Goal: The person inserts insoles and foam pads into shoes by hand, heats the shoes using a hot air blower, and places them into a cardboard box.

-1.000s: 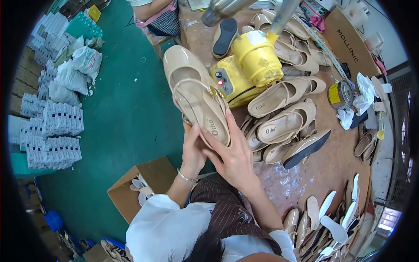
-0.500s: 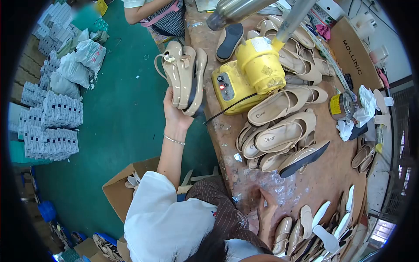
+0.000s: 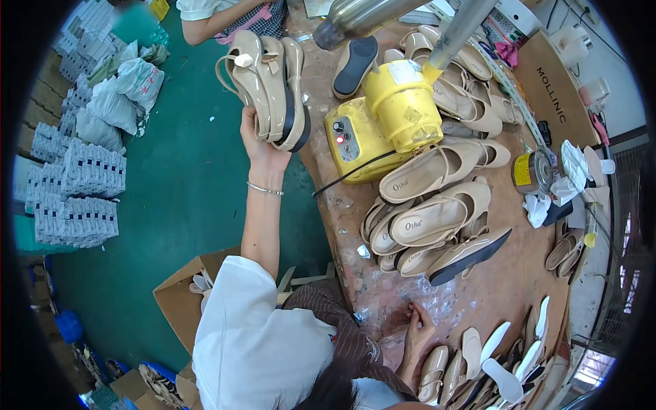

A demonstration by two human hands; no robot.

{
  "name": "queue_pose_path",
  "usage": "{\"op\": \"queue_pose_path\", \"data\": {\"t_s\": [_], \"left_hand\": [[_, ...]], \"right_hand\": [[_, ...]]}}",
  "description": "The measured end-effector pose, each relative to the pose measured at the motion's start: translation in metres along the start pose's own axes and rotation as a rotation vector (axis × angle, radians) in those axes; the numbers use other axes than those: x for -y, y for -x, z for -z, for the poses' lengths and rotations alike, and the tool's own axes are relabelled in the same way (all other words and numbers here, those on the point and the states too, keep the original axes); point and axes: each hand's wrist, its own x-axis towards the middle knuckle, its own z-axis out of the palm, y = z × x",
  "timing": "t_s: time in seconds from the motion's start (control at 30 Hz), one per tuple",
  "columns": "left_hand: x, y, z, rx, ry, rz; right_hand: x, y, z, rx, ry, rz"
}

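I have the bare left hand (image 3: 265,152), with one silver bangle (image 3: 265,189), gripping shiny beige shoes (image 3: 275,85) from below. They are up past the left fingers, over the green floor (image 3: 184,191). There are at least two, pressed side by side, so I cannot count them for sure.

The bare right hand (image 3: 418,333) has its fingers bent, low by the brown tabletop (image 3: 526,260). I cannot tell if they hold something or touch the top.

Below the left fingers, on the floor, one open brown cardboard box (image 3: 174,301) has pale flat pieces (image 3: 201,283) in it. Far to the right of the left fingers is one round metal tin with a yellow label (image 3: 523,169); I can't see inside. Past it, one long brown cardboard box (image 3: 550,85) says MOLLINIC.

Right of the left fingers sits one big yellow machine (image 3: 403,102) with one red light (image 3: 339,139). Between it and the right fingers is a heap of beige shoes with straps (image 3: 437,215); one leans with its dark sole showing.

Just right of the right fingers, I count at least three flat white shapes (image 3: 502,379) among more shoes.
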Motion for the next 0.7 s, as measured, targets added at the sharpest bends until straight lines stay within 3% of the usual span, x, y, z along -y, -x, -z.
{"op": "queue_pose_path", "data": {"t_s": [0.13, 0.2, 0.27, 0.3, 0.37, 0.43, 0.5, 0.6, 0.67, 0.7], "left_hand": [[-0.018, 0.053, -0.034, -0.153, -0.033, -0.006], [-0.028, 0.063, 0.041, -0.052, -0.364, -0.08], [-0.046, 0.117, 0.045, 0.202, -0.839, -0.207], [-0.039, 0.131, 0.09, 0.28, -0.093, 0.041], [-0.031, 0.147, 0.126, 0.304, 0.641, 0.332], [-0.011, 0.179, 0.136, 0.487, -0.181, -0.047], [-0.012, 0.187, 0.062, 0.576, -0.54, 0.316], [0.018, 0.168, -0.083, 0.871, -0.305, 0.973], [0.044, 0.15, -0.116, 0.931, -0.556, 0.927], [0.058, 0.15, -0.141, 0.863, -0.574, 0.883]], "right_hand": [[-0.001, -0.007, -0.001, -0.042, -0.035, -0.05], [-0.001, -0.009, -0.001, -0.015, -0.044, -0.043], [-0.005, -0.009, -0.001, -0.038, -0.089, -0.063], [-0.003, -0.01, -0.003, -0.075, -0.113, -0.081], [0.001, -0.009, -0.004, -0.091, -0.061, -0.065], [-0.005, -0.007, -0.009, -0.135, -0.042, -0.026], [-0.016, -0.011, -0.015, -0.191, 0.021, 0.088], [-0.016, -0.013, -0.014, -0.271, 0.079, 0.183], [-0.011, -0.009, -0.019, -0.347, 0.135, 0.242], [-0.009, -0.007, -0.02, -0.384, 0.166, 0.271]]}}
